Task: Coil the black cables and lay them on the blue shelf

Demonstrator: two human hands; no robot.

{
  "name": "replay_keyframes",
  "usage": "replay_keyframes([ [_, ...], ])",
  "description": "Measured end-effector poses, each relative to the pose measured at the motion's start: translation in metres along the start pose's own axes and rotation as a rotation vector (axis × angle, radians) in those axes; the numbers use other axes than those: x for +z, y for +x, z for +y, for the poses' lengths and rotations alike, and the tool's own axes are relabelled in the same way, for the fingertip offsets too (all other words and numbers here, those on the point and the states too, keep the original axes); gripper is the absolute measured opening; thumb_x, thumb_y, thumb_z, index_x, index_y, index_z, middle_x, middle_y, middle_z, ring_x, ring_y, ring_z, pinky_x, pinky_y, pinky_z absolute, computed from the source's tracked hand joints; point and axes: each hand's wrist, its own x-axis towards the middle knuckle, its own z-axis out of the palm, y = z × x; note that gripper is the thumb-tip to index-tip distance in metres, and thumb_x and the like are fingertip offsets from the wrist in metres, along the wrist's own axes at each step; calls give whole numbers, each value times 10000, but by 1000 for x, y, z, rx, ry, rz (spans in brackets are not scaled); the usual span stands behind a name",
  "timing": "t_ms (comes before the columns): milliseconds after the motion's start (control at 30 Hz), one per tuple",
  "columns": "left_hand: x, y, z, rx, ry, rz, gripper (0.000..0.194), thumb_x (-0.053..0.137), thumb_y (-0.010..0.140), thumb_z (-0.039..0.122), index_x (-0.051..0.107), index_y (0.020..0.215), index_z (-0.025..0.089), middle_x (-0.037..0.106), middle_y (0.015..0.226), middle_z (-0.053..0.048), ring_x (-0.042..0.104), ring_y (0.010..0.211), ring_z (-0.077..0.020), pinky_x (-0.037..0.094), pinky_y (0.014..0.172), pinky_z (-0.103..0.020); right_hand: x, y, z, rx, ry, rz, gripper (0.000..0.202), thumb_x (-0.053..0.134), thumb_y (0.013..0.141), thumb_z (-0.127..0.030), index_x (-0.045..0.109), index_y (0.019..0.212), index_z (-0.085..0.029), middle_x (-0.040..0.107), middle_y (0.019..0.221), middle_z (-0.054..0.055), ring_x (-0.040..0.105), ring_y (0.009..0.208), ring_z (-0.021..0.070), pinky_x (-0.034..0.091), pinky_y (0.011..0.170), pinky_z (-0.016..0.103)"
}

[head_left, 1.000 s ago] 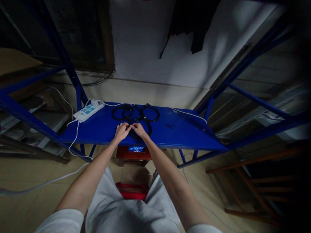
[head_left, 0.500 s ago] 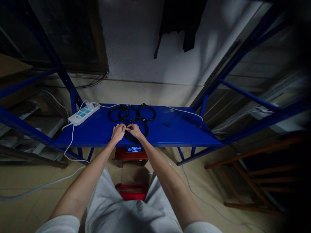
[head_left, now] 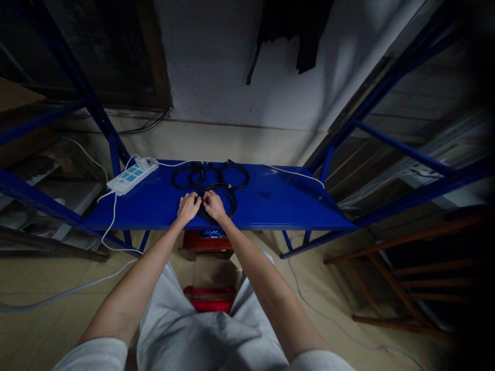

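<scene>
A coiled black cable (head_left: 234, 205) lies near the front edge of the blue shelf (head_left: 294, 214). My left hand (head_left: 188, 207) is at the coil's left side, fingers bent and closed on the cable. Close beside it, my right hand (head_left: 214, 205) reaches over the coil with thumb and fingers pinched on the same side. Whether a thin tie is between the fingertips is too small to tell. Behind the hands are two more looped black cables, one at the left (head_left: 174, 180) and one at the right (head_left: 247, 178). Several thin dark strips (head_left: 266, 195) lie to the right.
A white power strip (head_left: 133, 176) with cords sits on the shelf's left end. Blue uprights (head_left: 328, 162) frame both sides. Beneath the shelf, a red-brown stool (head_left: 193, 242) carries a lit screen (head_left: 213, 234). A wooden chair (head_left: 386, 322) stands at the right.
My fingers have curled more, and the right hand has turned inward over the coil's left side. The view has shifted slightly. The cables stay in place.
</scene>
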Motion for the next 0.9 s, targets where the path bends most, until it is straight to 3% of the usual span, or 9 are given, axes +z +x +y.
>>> replay_keyframes([
  [167,0,0,-2,1,-25,8,219,448,1004,348,629,986,225,706,1061,-101,599,1122,-282,415,1021,-429,0,3,-1,-9,68,-83,176,511,928,-195,684,965,-192,698,1000,47,604,924,174,424,819,242],
  [433,0,-1,-2,8,-28,34,211,469,996,367,627,968,229,706,1016,-91,606,1088,-275,421,1011,-416,-4,5,-7,105,61,-128,371,427,1049,-355,658,814,-185,676,831,27,563,807,160,359,725,235],
  [633,1,0,-3,-1,-43,36,190,521,967,371,632,985,218,698,1020,-95,604,1087,-277,419,1011,-416,0,7,-3,109,55,-126,292,464,1019,-290,653,822,-188,656,796,18,547,767,156,325,674,243],
  [900,4,0,-8,-10,-45,37,215,501,978,379,642,1012,220,697,1091,-99,609,1121,-278,435,1014,-417,5,8,3,76,193,-103,153,501,886,-154,641,840,-192,643,779,-1,541,727,155,343,668,245],
])
